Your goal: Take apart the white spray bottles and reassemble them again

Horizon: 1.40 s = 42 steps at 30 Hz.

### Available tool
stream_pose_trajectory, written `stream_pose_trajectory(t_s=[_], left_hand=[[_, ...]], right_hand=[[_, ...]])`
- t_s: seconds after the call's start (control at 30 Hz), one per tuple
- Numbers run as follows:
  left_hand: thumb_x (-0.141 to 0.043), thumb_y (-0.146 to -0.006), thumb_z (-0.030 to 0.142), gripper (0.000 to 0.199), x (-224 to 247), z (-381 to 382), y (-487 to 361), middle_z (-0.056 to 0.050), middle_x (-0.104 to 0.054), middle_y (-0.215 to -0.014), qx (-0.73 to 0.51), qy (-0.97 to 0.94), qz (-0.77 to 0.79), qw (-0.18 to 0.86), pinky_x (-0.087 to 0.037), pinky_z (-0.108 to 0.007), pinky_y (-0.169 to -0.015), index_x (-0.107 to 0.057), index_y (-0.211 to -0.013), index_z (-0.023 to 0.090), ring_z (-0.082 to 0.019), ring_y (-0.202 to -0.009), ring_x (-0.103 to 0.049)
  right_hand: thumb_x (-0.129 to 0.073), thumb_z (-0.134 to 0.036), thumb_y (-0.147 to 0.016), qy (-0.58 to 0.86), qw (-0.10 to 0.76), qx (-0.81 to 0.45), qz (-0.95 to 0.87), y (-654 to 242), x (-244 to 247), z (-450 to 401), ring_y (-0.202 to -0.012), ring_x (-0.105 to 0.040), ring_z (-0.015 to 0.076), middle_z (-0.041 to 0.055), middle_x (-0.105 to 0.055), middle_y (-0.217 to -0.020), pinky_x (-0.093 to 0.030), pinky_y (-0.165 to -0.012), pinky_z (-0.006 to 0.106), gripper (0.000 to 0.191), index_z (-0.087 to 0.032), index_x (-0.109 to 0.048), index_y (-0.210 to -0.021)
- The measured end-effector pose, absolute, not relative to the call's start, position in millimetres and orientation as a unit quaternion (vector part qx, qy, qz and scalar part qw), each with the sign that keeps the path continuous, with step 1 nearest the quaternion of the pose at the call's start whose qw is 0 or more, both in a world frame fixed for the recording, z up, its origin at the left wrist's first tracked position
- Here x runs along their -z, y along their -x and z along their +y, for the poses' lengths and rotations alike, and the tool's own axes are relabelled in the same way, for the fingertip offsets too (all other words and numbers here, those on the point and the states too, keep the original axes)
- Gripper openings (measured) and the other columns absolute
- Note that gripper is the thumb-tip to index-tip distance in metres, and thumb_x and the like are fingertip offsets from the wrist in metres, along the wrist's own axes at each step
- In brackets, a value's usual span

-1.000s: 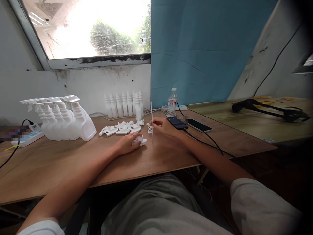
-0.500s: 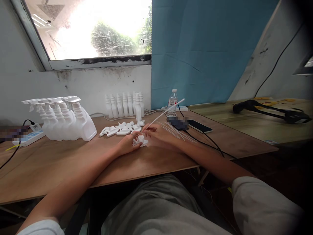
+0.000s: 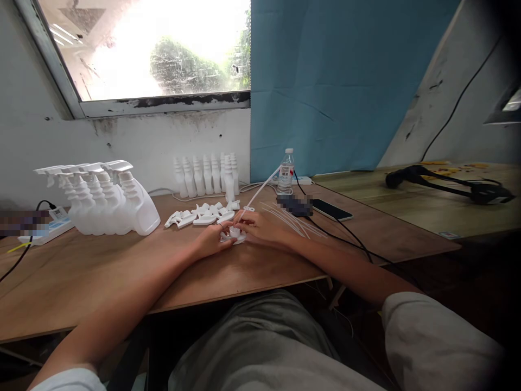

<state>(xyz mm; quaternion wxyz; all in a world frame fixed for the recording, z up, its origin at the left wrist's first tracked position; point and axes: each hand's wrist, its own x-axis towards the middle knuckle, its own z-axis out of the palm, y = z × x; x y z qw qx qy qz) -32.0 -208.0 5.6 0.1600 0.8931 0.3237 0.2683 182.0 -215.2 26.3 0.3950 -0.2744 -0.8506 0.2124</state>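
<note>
My left hand [image 3: 215, 239] is closed round a white spray nozzle head [image 3: 235, 232], which it holds low over the tabletop with the round collar turned up. In my right hand [image 3: 255, 224] the fingers pinch a thin white plastic tube [image 3: 264, 188] near its lower end. That end meets the collar of the spray head; whether it is inside the opening is hidden by my fingers. The tube slants up and to the right, its top in front of the water bottle. Behind my left hand lies a pile of more white spray heads [image 3: 205, 216].
Several thin tubes [image 3: 285, 218] lie to the right, beside a phone [image 3: 331, 209] and black cables. A water bottle [image 3: 286, 172] stands behind. Slim white bottles [image 3: 205, 176] line the wall; larger spray bottles [image 3: 116, 203] and a power strip [image 3: 46, 231] are at the left.
My right hand has brought the tube's lower end down and left to the spray head's collar. The tube now stands steeper. My left hand has hardly moved.
</note>
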Motion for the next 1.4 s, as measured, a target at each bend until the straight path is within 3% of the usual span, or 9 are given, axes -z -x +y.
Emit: stream_pose_trajectory(t_s=[0.5, 0.77, 0.9, 1.07, 1.27, 1.4], left_hand=[[-0.059, -0.082, 0.040, 0.043, -5, -208, 30, -0.003, -0.065, -0.090, -0.272, -0.896, 0.325, 0.132, -0.047, -0.025, -0.069, -0.055, -0.119, 0.018, -0.015, -0.074, -0.061], [-0.057, -0.083, 0.040, 0.033, -5, -207, 31, -0.001, -0.062, -0.086, -0.276, -0.896, 0.316, 0.146, -0.046, -0.022, -0.066, -0.058, -0.108, 0.017, -0.012, -0.069, -0.057], [-0.059, -0.082, 0.041, 0.041, -3, -205, 30, 0.000, -0.062, -0.086, -0.276, -0.893, 0.325, 0.142, -0.045, -0.022, -0.064, -0.057, -0.116, 0.019, -0.011, -0.066, -0.055], [-0.058, -0.081, 0.042, 0.047, 1, -202, 30, 0.000, -0.061, -0.084, -0.280, -0.892, 0.322, 0.146, -0.045, -0.022, -0.064, -0.055, -0.122, 0.020, -0.012, -0.068, -0.055], [-0.055, -0.084, 0.043, 0.039, -1, -204, 30, -0.002, -0.062, -0.086, -0.274, -0.897, 0.317, 0.141, -0.045, -0.023, -0.063, -0.058, -0.114, 0.018, -0.012, -0.067, -0.055], [-0.057, -0.083, 0.040, 0.037, -4, -206, 29, -0.002, -0.063, -0.084, -0.276, -0.897, 0.316, 0.137, -0.045, -0.023, -0.063, -0.058, -0.112, 0.017, -0.013, -0.068, -0.057]], right_hand=[[-0.052, -0.019, -0.078, 0.326, 0.369, -0.151, -0.857, -172, -32, -220, -0.064, -0.043, 0.0131, -0.0014, -0.047, -0.066, -0.033, -0.061, 0.025, 0.010, -0.018, -0.050, -0.068], [-0.054, -0.032, -0.084, 0.320, 0.411, -0.187, -0.833, -169, -32, -228, -0.064, -0.043, 0.0125, -0.0008, -0.049, -0.070, -0.034, -0.060, 0.025, 0.016, -0.019, -0.054, -0.075], [-0.053, -0.039, -0.086, 0.333, 0.437, -0.195, -0.812, -169, -29, -221, -0.065, -0.044, 0.0128, -0.0012, -0.049, -0.067, -0.034, -0.061, 0.025, 0.025, -0.019, -0.051, -0.071], [-0.053, -0.040, -0.084, 0.329, 0.445, -0.214, -0.805, -168, -23, -216, -0.061, -0.039, 0.0122, -0.0025, -0.044, -0.064, -0.031, -0.059, 0.025, 0.028, -0.019, -0.046, -0.068], [-0.054, -0.035, -0.083, 0.314, 0.413, -0.218, -0.827, -166, -22, -216, -0.060, -0.036, 0.0115, -0.0033, -0.039, -0.063, -0.028, -0.056, 0.024, 0.028, -0.019, -0.039, -0.065], [-0.056, -0.040, -0.083, 0.305, 0.431, -0.236, -0.816, -168, -20, -216, -0.060, -0.038, 0.0114, -0.0026, -0.043, -0.064, -0.030, -0.057, 0.024, 0.030, -0.018, -0.044, -0.067]])
